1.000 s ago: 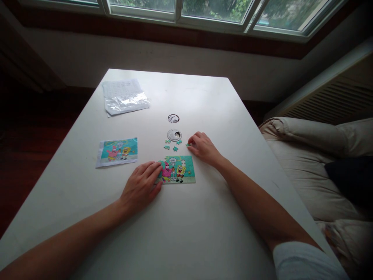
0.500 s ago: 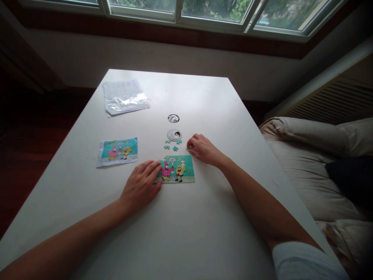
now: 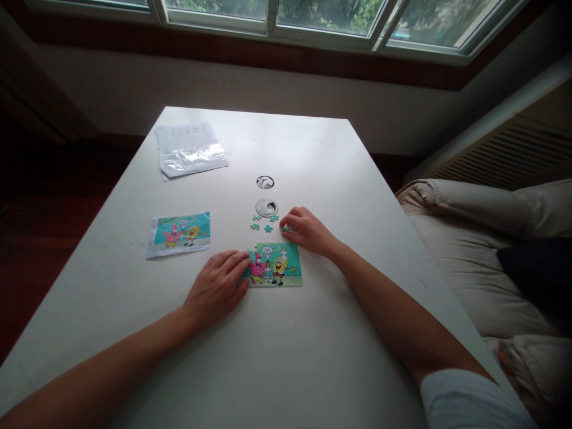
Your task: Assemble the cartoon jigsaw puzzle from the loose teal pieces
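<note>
My left hand (image 3: 218, 279) lies with its fingers stretched out over the left edge of a mostly assembled jigsaw puzzle (image 3: 288, 275). The puzzle shows a pink starfish, a pale figure and a yellow square character on teal, with a piece-shaped white gap at its upper right and an uneven upper-left edge. Just beyond it, my right hand (image 3: 307, 231) hovers low with thumb and forefinger apart. Between those fingertips a small teal puzzle piece (image 3: 286, 229) shows, partly hidden. Several loose pieces, among them one green piece (image 3: 269, 229), lie left of that hand.
A picture card (image 3: 181, 235) with the same scene lies at left. Farther back are papers with a clear plastic sleeve (image 3: 193, 152). A round metal grommet (image 3: 267, 207) and a round hole (image 3: 265, 182) sit in the white table (image 3: 286, 357). A beige sofa (image 3: 456, 256) stands at right.
The puzzle has slid slightly toward me and to the right, with my left hand on it. My right hand has shifted a little left, its thumb and forefinger now farther apart.
</note>
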A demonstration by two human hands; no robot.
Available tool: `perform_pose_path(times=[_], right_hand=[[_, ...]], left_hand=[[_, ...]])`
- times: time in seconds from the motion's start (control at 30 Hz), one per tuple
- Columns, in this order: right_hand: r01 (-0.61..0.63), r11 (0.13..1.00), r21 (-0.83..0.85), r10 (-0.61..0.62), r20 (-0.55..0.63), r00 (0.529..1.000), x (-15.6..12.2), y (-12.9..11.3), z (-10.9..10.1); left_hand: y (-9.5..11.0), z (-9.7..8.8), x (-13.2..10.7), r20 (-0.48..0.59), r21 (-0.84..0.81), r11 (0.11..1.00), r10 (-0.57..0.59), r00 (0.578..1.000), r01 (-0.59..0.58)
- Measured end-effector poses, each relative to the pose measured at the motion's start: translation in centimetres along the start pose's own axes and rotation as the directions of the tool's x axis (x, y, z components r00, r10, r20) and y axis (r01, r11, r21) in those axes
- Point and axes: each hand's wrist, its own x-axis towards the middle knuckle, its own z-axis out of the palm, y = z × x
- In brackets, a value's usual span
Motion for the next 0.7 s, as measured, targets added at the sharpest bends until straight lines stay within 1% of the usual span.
perform_pose_path(times=[0.07,0.17,0.27,0.37,0.43,0.5,0.57,0.7], right_hand=[[-0.006,1.0,-0.024,0.005,-0.027,1.0,0.0,0.2,0.2],[-0.033,0.998,-0.058,0.027,-0.112,0.993,-0.1,0.3,0.9],[-0.02,0.997,-0.077,0.007,-0.165,0.986,0.0,-0.1,1.6],[0.033,0.994,-0.108,-0.049,-0.144,0.988,0.2,-0.8,2.0],[0.061,0.987,-0.15,-0.078,-0.112,0.991,0.5,-1.3,2.1],[0.068,0.979,-0.192,-0.086,-0.083,0.993,0.8,-1.6,2.2],[0.063,0.974,-0.219,-0.078,-0.06,0.995,1.0,-1.7,2.1],[0.036,0.974,-0.223,-0.043,-0.024,0.999,1.1,-2.1,1.7]], left_hand=[[0.1,-0.1,0.0,0.003,-0.008,1.0,0.008,1.0,-0.008],[0.4,-0.2,0.0,0.006,-0.029,0.999,0.035,0.999,-0.035],[0.8,-0.4,-0.1,-0.01,-0.055,0.995,0.082,0.997,-0.083],[1.4,-0.6,-0.1,-0.004,-0.097,0.977,0.191,0.982,-0.191],[1.7,-0.7,-0.1,0.015,-0.118,0.955,0.275,0.961,-0.271],[2.0,-0.6,-0.1,0.033,-0.12,0.937,0.333,0.942,-0.327],[2.1,-0.5,-0.1,0.047,-0.115,0.929,0.359,0.932,-0.352],[2.0,-0.3,-0.1,0.058,-0.109,0.929,0.362,0.93,-0.355]])
